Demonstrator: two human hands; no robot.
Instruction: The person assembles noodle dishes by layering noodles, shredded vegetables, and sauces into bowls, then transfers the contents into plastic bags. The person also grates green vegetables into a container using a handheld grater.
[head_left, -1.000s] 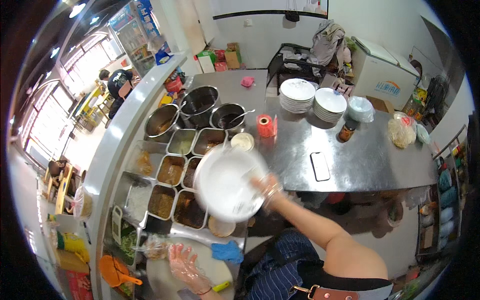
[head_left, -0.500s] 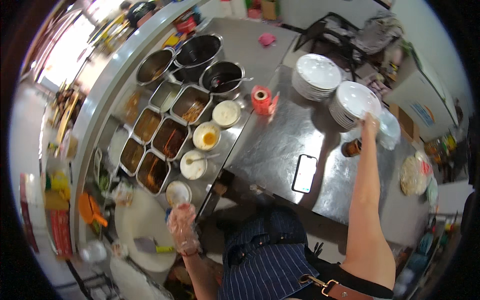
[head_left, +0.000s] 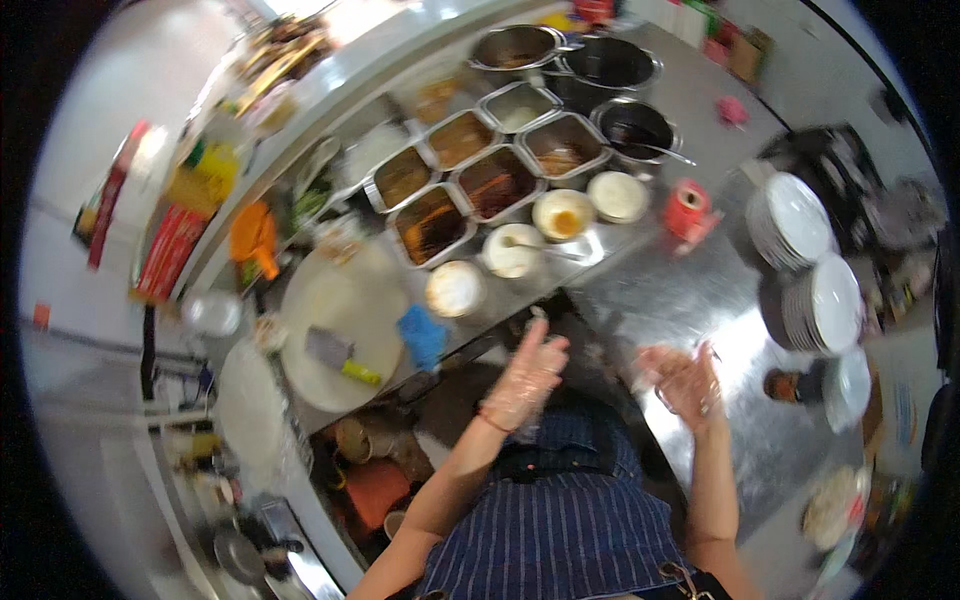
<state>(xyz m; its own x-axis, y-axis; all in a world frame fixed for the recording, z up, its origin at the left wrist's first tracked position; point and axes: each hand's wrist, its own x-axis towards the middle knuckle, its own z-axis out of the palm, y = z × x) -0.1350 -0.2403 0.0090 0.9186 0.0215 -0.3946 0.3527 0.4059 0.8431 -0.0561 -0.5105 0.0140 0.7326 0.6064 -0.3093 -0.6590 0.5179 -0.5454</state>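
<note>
Both my hands are raised in front of my striped apron, each with a thin clear plastic sheen like a disposable glove. My left hand (head_left: 528, 378) holds nothing, its fingers stretched toward the counter's front edge near a white tub (head_left: 455, 289) and a blue cloth (head_left: 423, 337). Above the steel table (head_left: 640, 290) hovers my right hand (head_left: 688, 384), fingers apart and somewhat blurred, with nothing seen in it. It hides part of the table surface. Right of it stand a small dark jar (head_left: 782, 385) and two stacks of white plates (head_left: 835, 303), one behind the other.
Metal pans (head_left: 497, 184) of sauces and toppings fill the counter, with tubs and deep pots (head_left: 636, 130) alongside. A cleaver (head_left: 340, 354) lies on a round chopping board (head_left: 345, 290) at left. A red roll (head_left: 687, 208) stands on the steel table; a whitish translucent bundle (head_left: 847, 390) sits beside the jar.
My right hand has left the plate stack and come back toward me. My left hand has moved from beside the chopping board to before my apron. The view has turned left.
</note>
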